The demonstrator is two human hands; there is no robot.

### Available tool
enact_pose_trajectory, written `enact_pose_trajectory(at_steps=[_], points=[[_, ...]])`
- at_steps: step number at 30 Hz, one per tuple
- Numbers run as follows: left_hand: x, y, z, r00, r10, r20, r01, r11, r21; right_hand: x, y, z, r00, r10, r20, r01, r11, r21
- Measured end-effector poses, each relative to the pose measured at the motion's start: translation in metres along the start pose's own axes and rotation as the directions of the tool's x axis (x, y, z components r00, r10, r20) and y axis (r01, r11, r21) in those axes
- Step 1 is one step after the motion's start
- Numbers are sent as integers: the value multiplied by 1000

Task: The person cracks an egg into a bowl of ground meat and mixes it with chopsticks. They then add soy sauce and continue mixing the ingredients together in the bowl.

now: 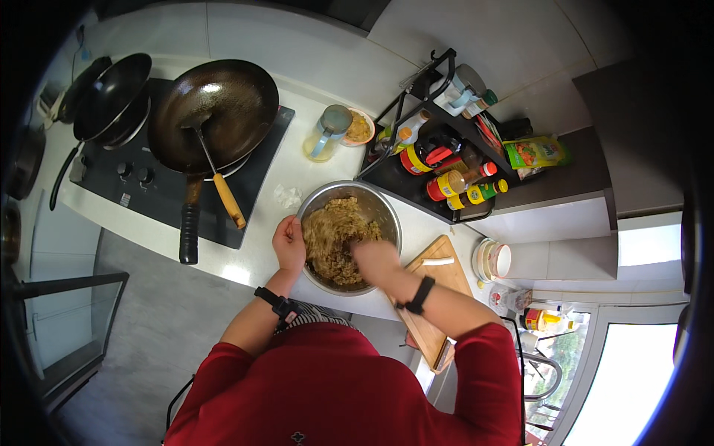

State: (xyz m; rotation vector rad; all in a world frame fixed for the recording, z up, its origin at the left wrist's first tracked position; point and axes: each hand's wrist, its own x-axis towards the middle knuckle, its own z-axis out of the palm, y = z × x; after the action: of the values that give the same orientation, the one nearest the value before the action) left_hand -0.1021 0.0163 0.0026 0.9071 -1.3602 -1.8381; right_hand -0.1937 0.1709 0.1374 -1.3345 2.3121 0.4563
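A large stainless steel bowl point(394, 218) stands on the white countertop before me, partly filled with a brown, coarse minced mixture point(334, 234). My left hand point(290, 243) grips the bowl's left rim, fingers on the edge. Over the right part of the mixture is my right hand point(376, 261), blurred by motion, its fingertips down in the mixture; whether it holds a utensil cannot be told. Both wrists wear black bands.
A wok point(234, 100) with a wooden-handled spatula point(227, 198) rests on the black cooktop at left. Behind the bowl are an oil jug point(326, 136), a small bowl point(371, 128) and a black rack point(410, 195) of bottles. A wooden cutting board point(427, 331) lies right.
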Motion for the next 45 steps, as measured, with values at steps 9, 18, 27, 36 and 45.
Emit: enact_pose_trajectory(at_steps=[9, 18, 27, 36, 45], points=[[-1, -11, 0, 1000, -4, 4, 4, 999, -54, -58, -1, -8, 939, 283, 197, -276, 959, -65], [-1, -8, -3, 996, -84, 18, 85, 992, -95, -15, 22, -28, 918, 393, 56, -389, 919, -66], [5, -14, 0, 999, -12, 44, 19, 987, -161, 21, 3, -22, 964, 193, -180, -192, 981, 27], [9, -15, -2, 999, -3, 42, 4, 999, -35, -19, -37, -7, 989, 145, -18, -143, 986, 91], [13, -15, -3, 1000, 19, 21, -19, 1000, 1, -32, -34, 2, 942, 317, 107, -315, 948, -38]])
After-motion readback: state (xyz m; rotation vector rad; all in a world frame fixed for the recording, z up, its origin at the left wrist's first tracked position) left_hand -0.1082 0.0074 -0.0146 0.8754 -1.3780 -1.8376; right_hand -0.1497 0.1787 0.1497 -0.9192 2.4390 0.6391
